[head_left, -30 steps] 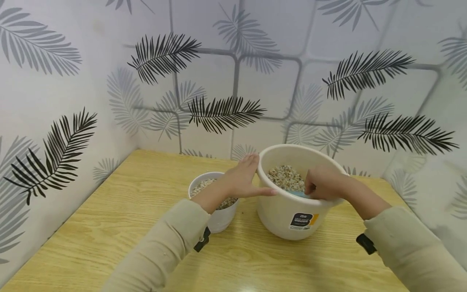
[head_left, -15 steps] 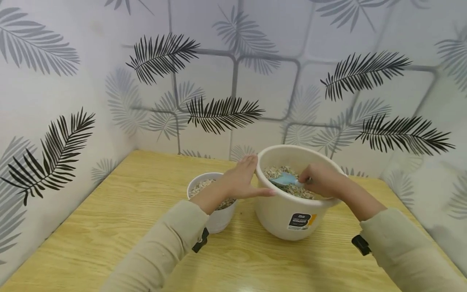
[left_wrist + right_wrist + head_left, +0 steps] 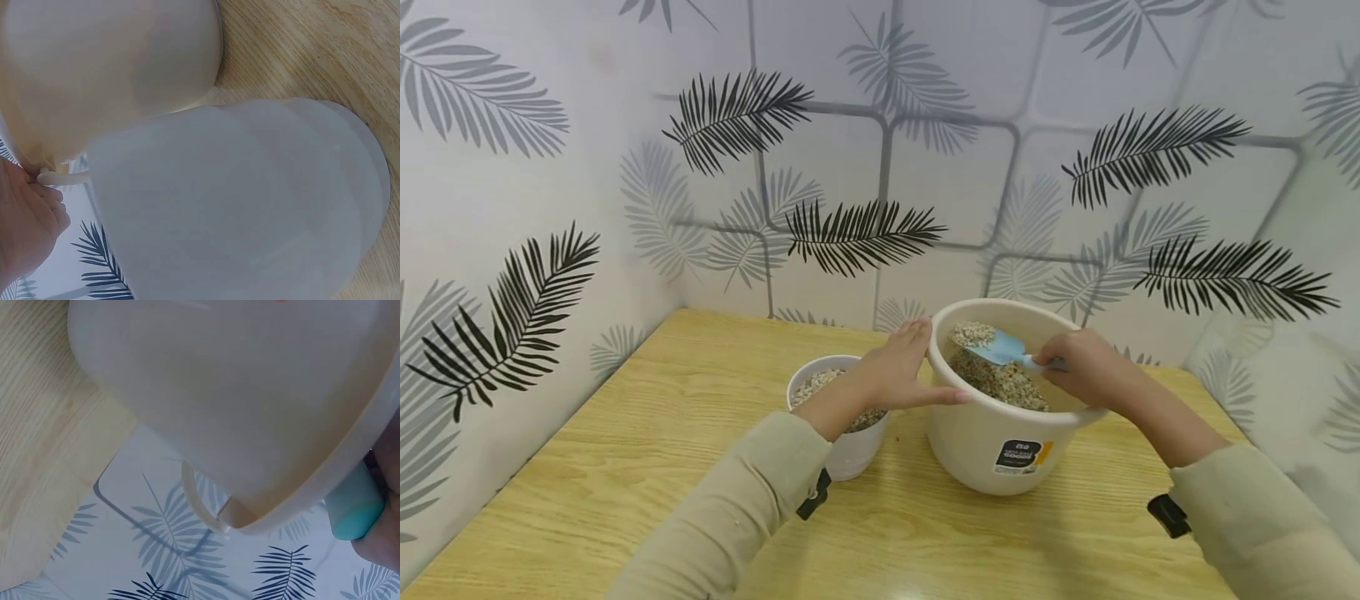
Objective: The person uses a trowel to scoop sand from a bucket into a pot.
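Note:
A cream bucket (image 3: 973, 454) with a dark label stands on the table, holding tan and brown granules (image 3: 1000, 379) that look like gravel. My left hand (image 3: 898, 367) grips its left rim, the thumb along the front edge. Inside the bucket's mouth, my right hand (image 3: 1086, 367) holds the handle of a small light-blue shovel (image 3: 1000, 346). A heap of pale granules (image 3: 973, 334) lies on the shovel's blade, above the rest. In the right wrist view the handle's teal end (image 3: 357, 520) shows beside the fingers. A smaller white pot (image 3: 853, 454), also filled with granules, stands left, partly hidden behind my left forearm.
The wooden table (image 3: 647, 400) meets a leaf-patterned wall (image 3: 835, 167) at the back and left. A bail handle (image 3: 197, 497) hangs at the bucket's side in the right wrist view. A few dark specks lie between pot and bucket.
The shovel has come up out of the granules with a load on its blade, and my right hand has risen with it. My left hand stays on the bucket rim.

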Motion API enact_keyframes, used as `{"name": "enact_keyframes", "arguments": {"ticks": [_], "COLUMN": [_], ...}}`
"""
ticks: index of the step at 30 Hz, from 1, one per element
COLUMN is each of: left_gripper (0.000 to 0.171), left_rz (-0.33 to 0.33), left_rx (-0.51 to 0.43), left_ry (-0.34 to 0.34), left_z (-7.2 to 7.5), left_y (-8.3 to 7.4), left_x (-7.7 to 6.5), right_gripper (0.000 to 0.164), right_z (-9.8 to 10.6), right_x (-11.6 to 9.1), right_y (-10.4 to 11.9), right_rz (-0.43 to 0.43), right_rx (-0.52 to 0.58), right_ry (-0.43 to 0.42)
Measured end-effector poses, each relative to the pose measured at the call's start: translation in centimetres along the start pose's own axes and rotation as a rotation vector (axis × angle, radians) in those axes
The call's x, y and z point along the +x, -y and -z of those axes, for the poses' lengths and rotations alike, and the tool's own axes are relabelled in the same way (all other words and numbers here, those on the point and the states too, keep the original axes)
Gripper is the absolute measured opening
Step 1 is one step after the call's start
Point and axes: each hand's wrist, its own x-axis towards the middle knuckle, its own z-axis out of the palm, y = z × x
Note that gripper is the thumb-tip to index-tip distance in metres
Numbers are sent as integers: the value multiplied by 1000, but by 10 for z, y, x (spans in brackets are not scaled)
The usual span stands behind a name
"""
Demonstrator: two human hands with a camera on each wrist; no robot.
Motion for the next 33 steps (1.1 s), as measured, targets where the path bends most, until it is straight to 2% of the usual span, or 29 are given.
{"name": "enact_keyframes", "arguments": {"ticks": [13, 24, 33], "left_gripper": [110, 109, 108], "left_rz": [4, 8, -20], "left_rx": [13, 24, 1], "left_ry": [3, -1, -50], "left_z": [1, -1, -6], "left_y": [-1, -2, 3], "left_x": [0, -1, -7], "right_gripper": [16, 18, 19], "right_z": [9, 8, 9], "right_x": [-10, -17, -23], "right_y": [4, 2, 4], "right_rz": [-35, -13, -11], "right_rx": [8, -22, -17], "right_ry": [-32, -69, -68]}}
